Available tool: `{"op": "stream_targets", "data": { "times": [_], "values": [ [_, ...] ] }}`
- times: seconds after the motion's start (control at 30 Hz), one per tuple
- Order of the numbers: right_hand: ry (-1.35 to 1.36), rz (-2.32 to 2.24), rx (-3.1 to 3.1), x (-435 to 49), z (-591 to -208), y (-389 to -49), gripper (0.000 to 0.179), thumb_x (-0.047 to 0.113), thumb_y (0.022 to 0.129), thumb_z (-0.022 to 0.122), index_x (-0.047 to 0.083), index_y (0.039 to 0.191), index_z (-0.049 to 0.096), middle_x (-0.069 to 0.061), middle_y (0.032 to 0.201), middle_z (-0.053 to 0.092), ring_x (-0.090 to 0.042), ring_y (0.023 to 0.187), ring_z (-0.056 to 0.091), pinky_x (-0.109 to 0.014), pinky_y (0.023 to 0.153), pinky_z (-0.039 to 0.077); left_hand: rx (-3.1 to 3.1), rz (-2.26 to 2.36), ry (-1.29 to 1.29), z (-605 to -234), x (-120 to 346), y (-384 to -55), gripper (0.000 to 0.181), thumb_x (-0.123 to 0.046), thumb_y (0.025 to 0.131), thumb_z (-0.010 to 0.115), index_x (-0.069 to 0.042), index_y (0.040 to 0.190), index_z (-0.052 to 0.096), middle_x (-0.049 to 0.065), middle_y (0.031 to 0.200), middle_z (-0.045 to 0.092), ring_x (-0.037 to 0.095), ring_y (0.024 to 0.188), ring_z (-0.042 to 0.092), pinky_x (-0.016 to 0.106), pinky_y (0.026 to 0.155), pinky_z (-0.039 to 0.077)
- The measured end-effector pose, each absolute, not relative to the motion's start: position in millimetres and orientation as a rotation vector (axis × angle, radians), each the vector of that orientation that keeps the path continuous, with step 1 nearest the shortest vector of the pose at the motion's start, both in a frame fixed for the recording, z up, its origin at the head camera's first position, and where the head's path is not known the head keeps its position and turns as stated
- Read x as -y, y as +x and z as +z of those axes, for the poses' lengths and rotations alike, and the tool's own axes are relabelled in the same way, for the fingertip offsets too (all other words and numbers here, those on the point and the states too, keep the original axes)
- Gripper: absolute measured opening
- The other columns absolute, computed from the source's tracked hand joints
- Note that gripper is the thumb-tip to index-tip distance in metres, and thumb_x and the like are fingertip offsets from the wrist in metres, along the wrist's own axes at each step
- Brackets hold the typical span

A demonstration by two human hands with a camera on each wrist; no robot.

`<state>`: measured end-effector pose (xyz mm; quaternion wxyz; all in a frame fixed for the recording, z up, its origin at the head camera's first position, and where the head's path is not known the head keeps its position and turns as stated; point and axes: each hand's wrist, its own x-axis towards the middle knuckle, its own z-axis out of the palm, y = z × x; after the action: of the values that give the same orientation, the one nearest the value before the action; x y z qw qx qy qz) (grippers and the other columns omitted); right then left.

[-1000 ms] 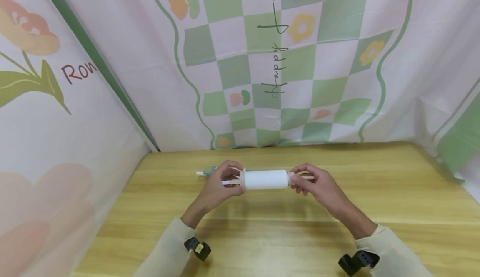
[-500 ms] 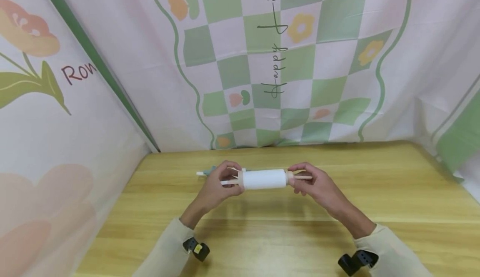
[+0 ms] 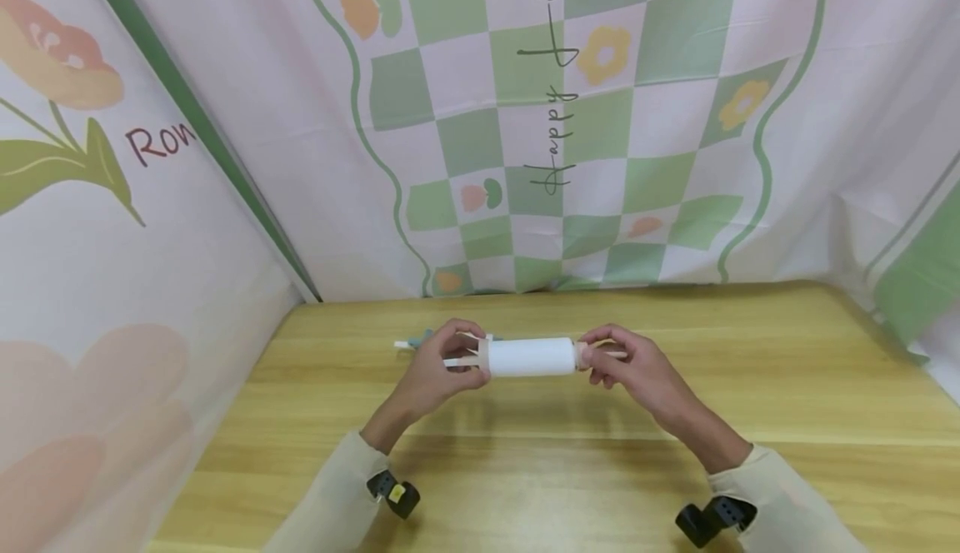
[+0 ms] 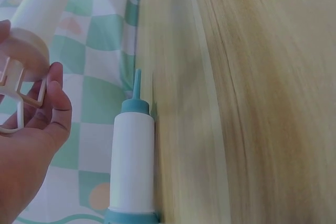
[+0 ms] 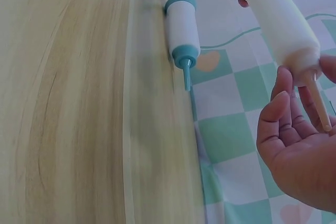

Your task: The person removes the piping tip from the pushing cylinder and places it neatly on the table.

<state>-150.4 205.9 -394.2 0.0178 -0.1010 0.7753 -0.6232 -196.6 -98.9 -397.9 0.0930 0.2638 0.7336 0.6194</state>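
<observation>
Between my hands, above the table, I hold a white-bodied icing syringe [image 3: 531, 356] with beige end caps, lying nearly level. My left hand [image 3: 442, 370] grips its handle-end cap [image 4: 26, 51]; a beige handle frame [image 4: 41, 95] and a pale plunger part [image 4: 20, 114] show near the palm in the left wrist view. At the other end, my right hand [image 3: 641, 366] pinches the beige nozzle cap [image 5: 303, 62]. The slim nozzle [image 5: 318, 100] points towards my right palm. Behind lies a second icing syringe [image 4: 132, 161], white with teal ends, mostly hidden in the head view.
A wood-grain table [image 3: 540, 486] spreads beneath both hands. Along its back edge hangs a green-and-white checked cloth [image 3: 592, 120], and another printed cloth [image 3: 82, 286] walls the left side. The teal syringe's nozzle [image 5: 187, 77] points to the right.
Both hands and the beige-capped syringe stay almost in place, with only slight shifts. The grips look the same, and the teal syringe has not moved.
</observation>
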Motion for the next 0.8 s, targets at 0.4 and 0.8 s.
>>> {"op": "stream_targets", "data": {
  "times": [0.4, 0.8],
  "values": [
    [-0.425, -1.95, -2.367, -208.4, -396.5, -151.3, 0.034, 0.011, 0.097, 0.067, -0.006, 0.123, 0.054, -0.022, 0.114, 0.064, -0.02, 0.088, 0.067, -0.031, 0.071, 0.055, -2.202, 1.826, 0.771, -399.3, 100.1, -197.2, 0.044, -0.003, 0.084, 0.076, -0.008, 0.122, 0.056, 0.016, 0.119, 0.063, 0.031, 0.107, 0.063, 0.042, 0.087, 0.056],
    [-0.33, -1.893, -2.375, -208.2, -391.3, -152.8, 0.037, 0.023, 0.104, 0.057, -0.008, 0.123, 0.055, -0.016, 0.098, 0.069, -0.022, 0.084, 0.065, -0.033, 0.071, 0.056, -2.172, 1.834, 0.768, -397.9, 104.1, -197.9, 0.044, -0.003, 0.083, 0.075, -0.007, 0.122, 0.054, 0.025, 0.122, 0.06, 0.033, 0.108, 0.062, 0.043, 0.088, 0.055]
  ]
}}
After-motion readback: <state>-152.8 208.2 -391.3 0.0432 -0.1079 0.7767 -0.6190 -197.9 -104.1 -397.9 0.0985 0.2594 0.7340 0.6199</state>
